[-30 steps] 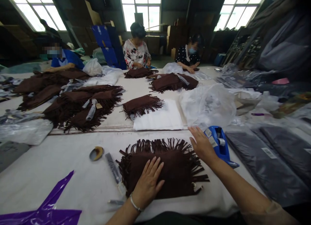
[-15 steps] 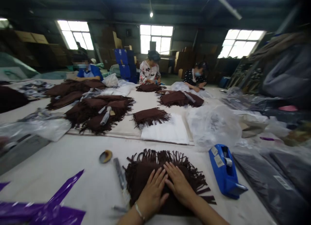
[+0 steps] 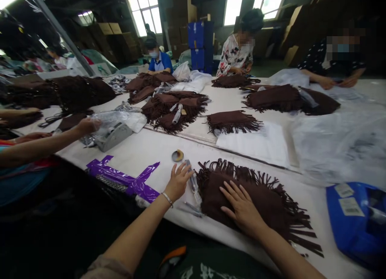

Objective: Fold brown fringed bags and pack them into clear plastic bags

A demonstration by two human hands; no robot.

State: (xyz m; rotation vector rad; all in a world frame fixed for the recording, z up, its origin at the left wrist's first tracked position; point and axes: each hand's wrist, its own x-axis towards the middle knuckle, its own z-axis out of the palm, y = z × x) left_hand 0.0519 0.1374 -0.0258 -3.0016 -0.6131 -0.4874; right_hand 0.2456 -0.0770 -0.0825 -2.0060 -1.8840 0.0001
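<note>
A folded dark brown fringed fabric piece (image 3: 265,194) lies on the white table in front of me. My right hand (image 3: 241,202) rests flat on top of it, fingers spread. My left hand (image 3: 177,182) is to the left of the fabric, fingers apart and holding nothing. Beside its fingertips lies a narrow grey plastic-wrapped strip (image 3: 194,185); I cannot tell whether they touch. A small roll of tape (image 3: 177,155) sits just beyond my left hand. Below the strip, a thin clear-wrapped item (image 3: 192,209) lies near the table's edge.
A blue tape dispenser (image 3: 346,222) stands at right. Purple plastic tape (image 3: 129,178) covers the near edge at left. Farther left, a co-worker's hand (image 3: 87,126) holds clear plastic by a grey dispenser (image 3: 113,138). More brown fringed pieces (image 3: 235,120) lie across the table, where several people sit.
My left hand has lifted off the brown fabric and moved left toward the wrapped strip. My right hand stays on the fabric. The view has turned left, bringing a co-worker's arms into sight.
</note>
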